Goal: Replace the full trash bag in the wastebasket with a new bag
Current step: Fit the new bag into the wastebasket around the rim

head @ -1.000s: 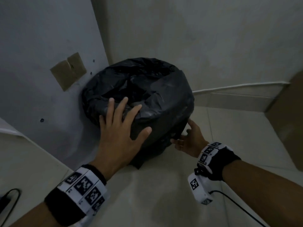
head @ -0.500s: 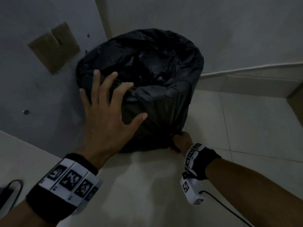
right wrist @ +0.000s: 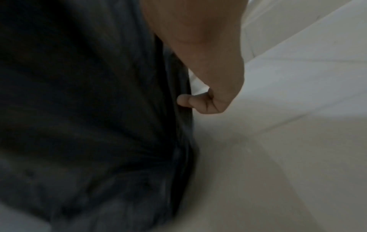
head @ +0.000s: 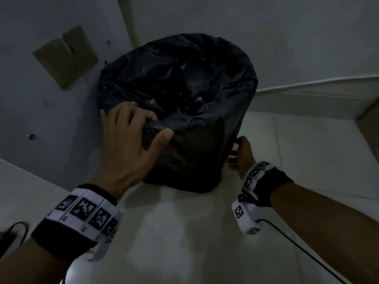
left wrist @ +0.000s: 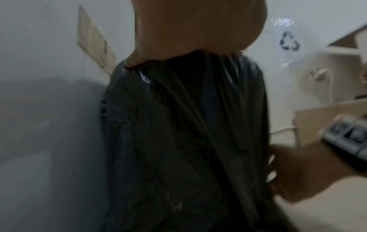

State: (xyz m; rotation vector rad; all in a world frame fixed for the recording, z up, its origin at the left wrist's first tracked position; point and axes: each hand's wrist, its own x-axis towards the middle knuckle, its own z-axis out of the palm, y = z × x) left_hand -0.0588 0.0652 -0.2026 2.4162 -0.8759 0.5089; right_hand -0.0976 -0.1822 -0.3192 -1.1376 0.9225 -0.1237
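Note:
A wastebasket stands in the corner on the floor, wholly wrapped in a black trash bag (head: 184, 83) that is folded down over its sides. My left hand (head: 155, 128) grips the bag at the near-left rim, fingers curled over the edge and thumb outside. In the left wrist view the palm (left wrist: 188, 28) sits on top of the bag (left wrist: 188, 133). My right hand (head: 235, 150) is low on the right side and pinches the bag's hanging edge; the right wrist view shows its curled fingers (right wrist: 190, 102) against the black plastic (right wrist: 89, 94). The bag's contents are hidden.
Grey walls close in on the basket at the left and back. A brown cardboard patch (head: 65, 58) is stuck on the left wall. A skirting ledge (head: 317, 87) runs along the back wall, brown furniture (head: 369, 128) stands at right, and a black cable (head: 297, 247) trails over the pale floor tiles.
My left hand lay flat and spread on the bag; now its fingers curl over the rim. My right hand dipped toward the base, then came up the right side, holding the bag's edge.

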